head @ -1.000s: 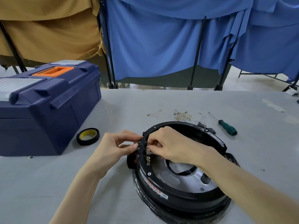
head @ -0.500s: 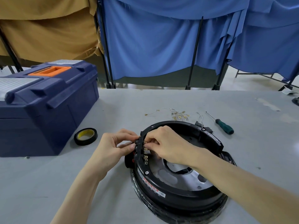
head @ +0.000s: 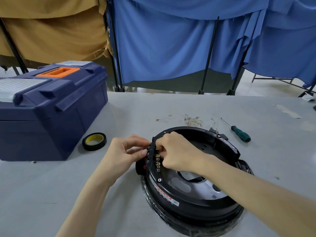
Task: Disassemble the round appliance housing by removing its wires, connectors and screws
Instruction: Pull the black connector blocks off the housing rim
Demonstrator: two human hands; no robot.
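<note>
Head view, change: both hands sit where they were a second ago, so this connector is probably not free yet.
Housing: round black plastic appliance housing (head: 188, 199) lies on the grey table (head: 51, 194).
Left hand (head: 124, 154): pinches the black terminal block (head: 149, 149) on the housing's left rim.
Right hand (head: 177, 153): fingers curled over the brass spade connectors (head: 158, 162); the grip is hidden.

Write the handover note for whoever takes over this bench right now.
Left hand pinches the left rim of the round housing from outside.
Right hand pinches at the brass connectors inside that rim.
Done: several wires lie loose on the table beyond the housing, screwdriver to their right.
Left: the connectors in the row and the rim screws, in place.
</note>
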